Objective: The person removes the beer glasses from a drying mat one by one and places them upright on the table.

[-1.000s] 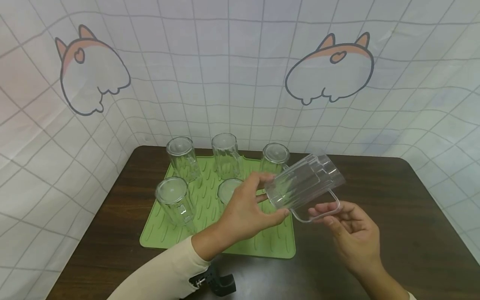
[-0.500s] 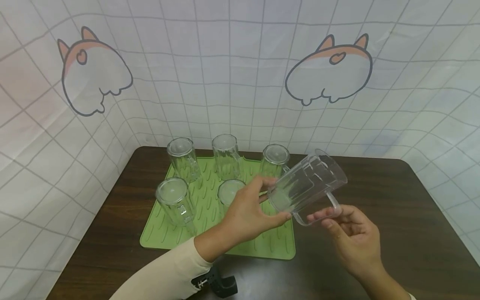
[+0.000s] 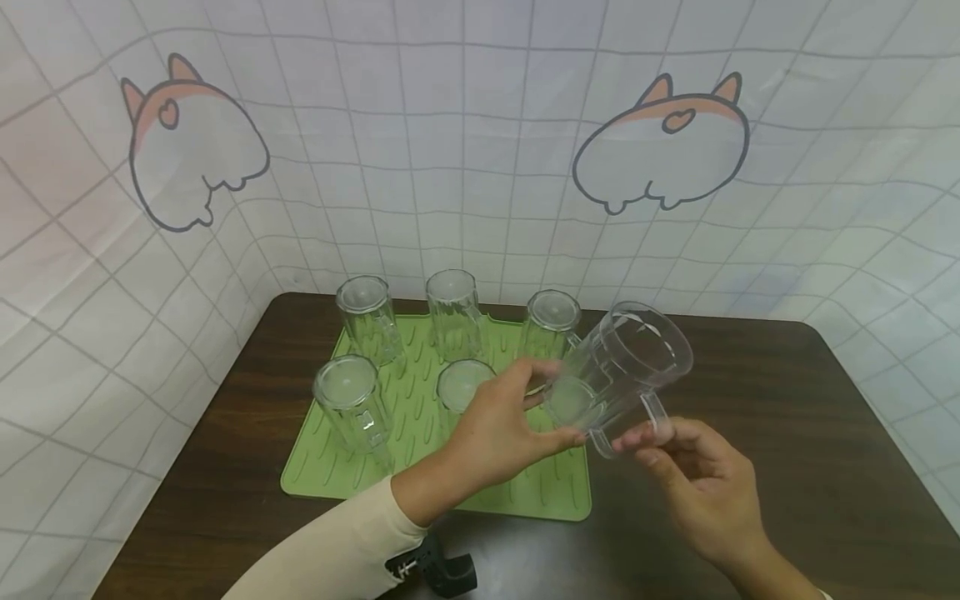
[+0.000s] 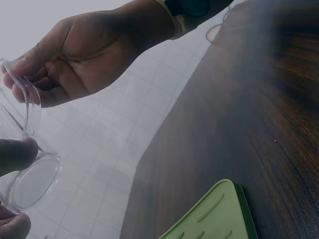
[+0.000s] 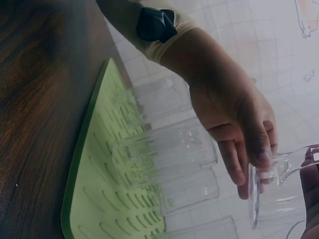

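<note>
A clear mug (image 3: 626, 350) is held in the air over the right edge of the green drying mat (image 3: 525, 500), tilted with its mouth up to the right and toward the camera. My left hand (image 3: 491, 421) grips it round the base end, thumb near the lower end of the handle. With fingertips and thumb my right hand (image 3: 708, 479) holds the mug's handle (image 3: 656, 414). In the left wrist view the mug's round base (image 4: 35, 181) shows between the left thumb and fingers.
Several clear mugs stand upside down on the mat, such as a front left mug (image 3: 348, 392), a back middle mug (image 3: 453, 312) and a back right mug (image 3: 552, 317). The left hand partly hides a front middle mug (image 3: 461, 383). A dark wooden table (image 3: 817, 433) lies beneath.
The mug has turned so its mouth faces more toward the camera and its opening shows as a wider oval. Both hands keep their hold, and the left has shifted slightly right.
</note>
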`<action>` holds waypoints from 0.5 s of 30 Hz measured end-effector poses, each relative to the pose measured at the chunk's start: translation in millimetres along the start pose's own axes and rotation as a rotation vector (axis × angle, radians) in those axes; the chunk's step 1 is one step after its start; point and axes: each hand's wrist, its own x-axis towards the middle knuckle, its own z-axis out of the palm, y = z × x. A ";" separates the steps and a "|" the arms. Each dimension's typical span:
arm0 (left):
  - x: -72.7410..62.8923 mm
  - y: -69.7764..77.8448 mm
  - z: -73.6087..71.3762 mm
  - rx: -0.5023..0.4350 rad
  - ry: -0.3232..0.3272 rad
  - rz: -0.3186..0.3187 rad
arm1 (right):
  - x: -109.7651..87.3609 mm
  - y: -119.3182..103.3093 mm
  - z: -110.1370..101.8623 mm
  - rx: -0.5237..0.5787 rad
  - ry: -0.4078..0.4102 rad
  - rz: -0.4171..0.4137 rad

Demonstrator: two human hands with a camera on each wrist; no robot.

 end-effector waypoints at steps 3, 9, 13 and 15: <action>0.1 0.8 -0.5 0.012 -0.025 -0.018 | 0.3 -1.4 0.9 -0.019 -0.018 -0.015; 1.1 1.2 -2.5 0.018 -0.052 -0.003 | 2.6 -1.4 2.0 -0.028 -0.062 -0.057; 0.4 1.0 -5.3 0.046 -0.054 0.025 | 2.3 0.9 1.4 -0.019 -0.086 -0.056; -0.1 1.0 -7.2 0.063 -0.051 0.035 | 1.1 2.4 0.6 -0.013 -0.095 -0.048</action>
